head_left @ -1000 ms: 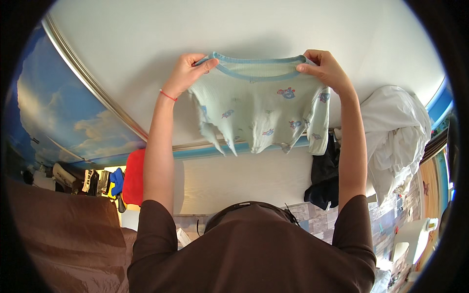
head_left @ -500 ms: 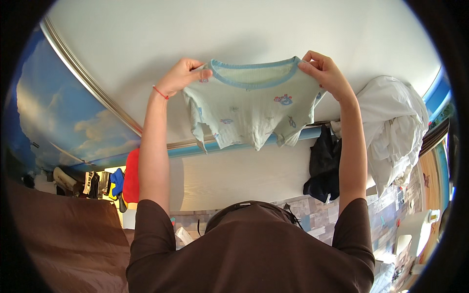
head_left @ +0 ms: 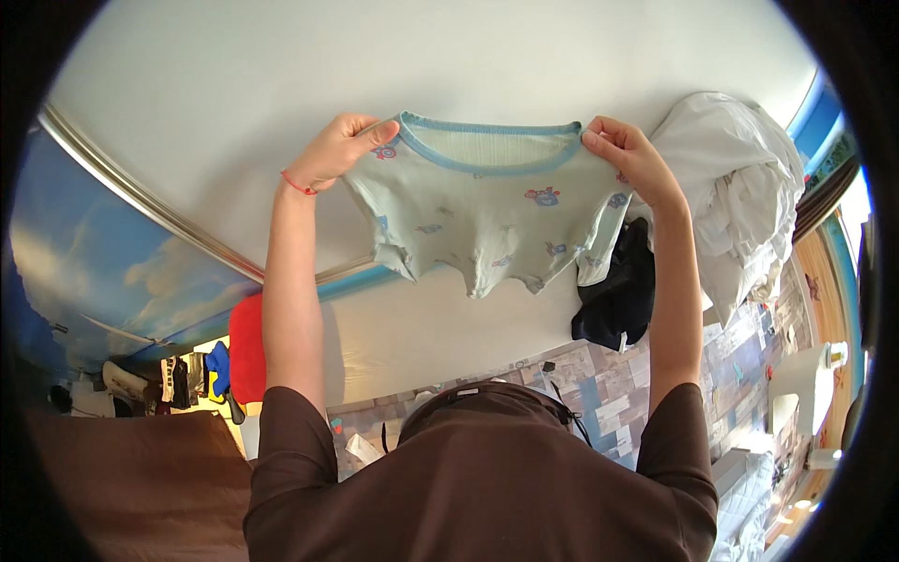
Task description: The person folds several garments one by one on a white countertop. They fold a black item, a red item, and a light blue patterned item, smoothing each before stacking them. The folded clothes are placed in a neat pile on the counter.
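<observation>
Between my raised hands hangs a pale green child's shirt [head_left: 482, 201] with blue neck trim and small printed figures. My left hand [head_left: 342, 150], with a red string at its wrist, pinches one shoulder beside the neckline. At the opposite shoulder my right hand [head_left: 632, 155] grips the cloth between thumb and fingers. The neck opening is stretched wide, and the lower hem falls in uneven points. Behind its right-hand edge is a dark garment [head_left: 613, 300], partly covered by the shirt and my right forearm.
A rumpled white cloth [head_left: 740, 197] lies at the right on the white surface [head_left: 524, 56]. A red item [head_left: 247, 347] and small hanging clothes [head_left: 183, 379] are at the left, above a brown sheet [head_left: 140, 478]. Patterned flooring [head_left: 599, 398] shows below.
The shirt's neckline is pulled a little wider, and its body spreads and swings slightly right. Both hands keep their hold. The view has shifted, showing more floor.
</observation>
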